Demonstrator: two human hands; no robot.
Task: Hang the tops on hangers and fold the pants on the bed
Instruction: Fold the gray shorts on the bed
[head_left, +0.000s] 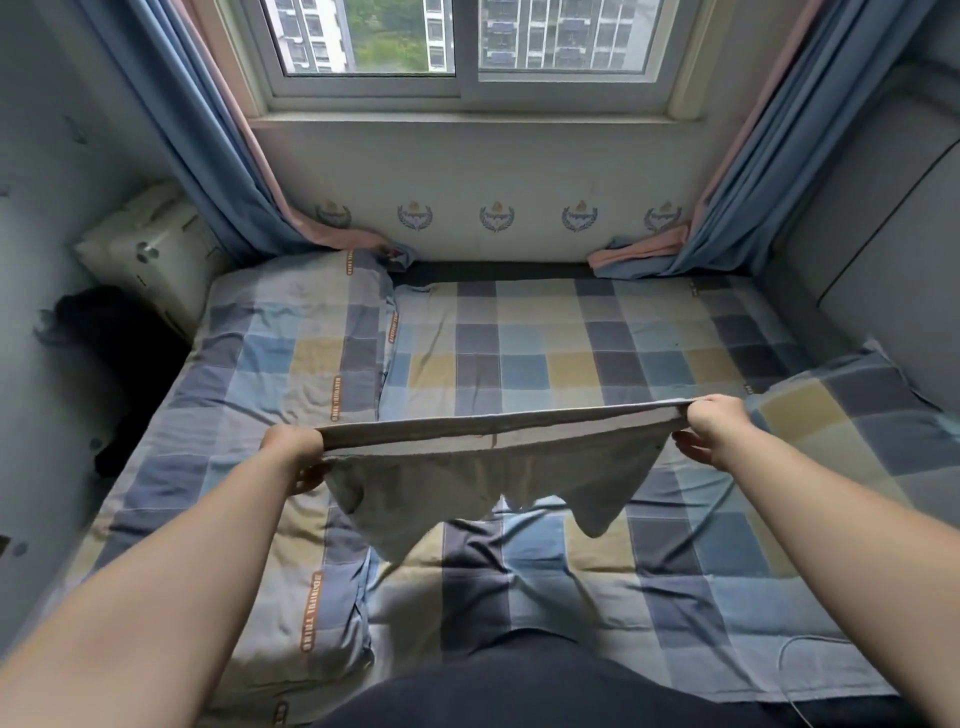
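Observation:
A pair of grey shorts (483, 478) hangs in the air above the bed (571, 358), its waistband stretched flat between my two hands. My left hand (297, 457) grips the left end of the waistband, fingers curled round the cloth. My right hand (711, 428) grips the right end in the same way. The two short legs dangle down toward the checked sheet without lying on it. No hanger and no top is in view.
Two checked pillows (306, 353) (306, 613) lie along the bed's left side, and folded checked bedding (857, 415) sits at the right. A white box (150, 249) and dark clothing (98, 332) lie left of the bed. A window (462, 47) with blue curtains (208, 156) stands behind.

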